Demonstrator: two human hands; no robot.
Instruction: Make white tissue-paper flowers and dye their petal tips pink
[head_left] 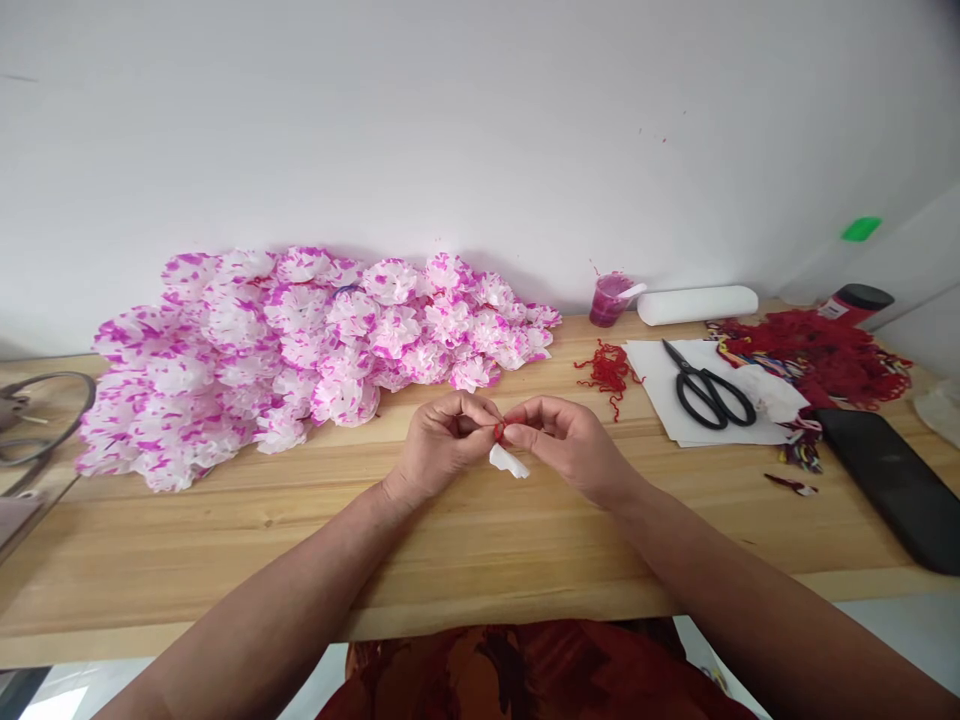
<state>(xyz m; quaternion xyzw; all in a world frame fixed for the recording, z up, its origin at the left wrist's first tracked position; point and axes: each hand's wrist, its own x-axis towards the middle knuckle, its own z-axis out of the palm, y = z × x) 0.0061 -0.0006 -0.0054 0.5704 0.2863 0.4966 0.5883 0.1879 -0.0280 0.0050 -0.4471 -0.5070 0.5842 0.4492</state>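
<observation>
My left hand [442, 445] and my right hand [570, 445] meet above the middle of the wooden table, thumbs and fingers pinched together. Between their fingertips is a bit of red yarn [499, 431], gripped from both sides. A small piece of white tissue paper [509, 462] hangs just below the fingertips; the yarn appears to go around its gathered part, though fingers hide most of it. Beyond my hands, to the left, lies a large heap of white tissue paper flowers [300, 350] with magenta-stained edges. A small pile of cut red yarn [609, 370] rests beyond my right hand.
Black-handled scissors [707, 392] lie on white paper sheets [652, 385]. Behind are a cup of purple-red liquid [604, 303] and a white roll [697, 305]. At right are a red yarn heap [840, 350], a dark-lidded jar [859, 303] and a black phone-like slab [889, 480]. Cables [52, 380] lie left.
</observation>
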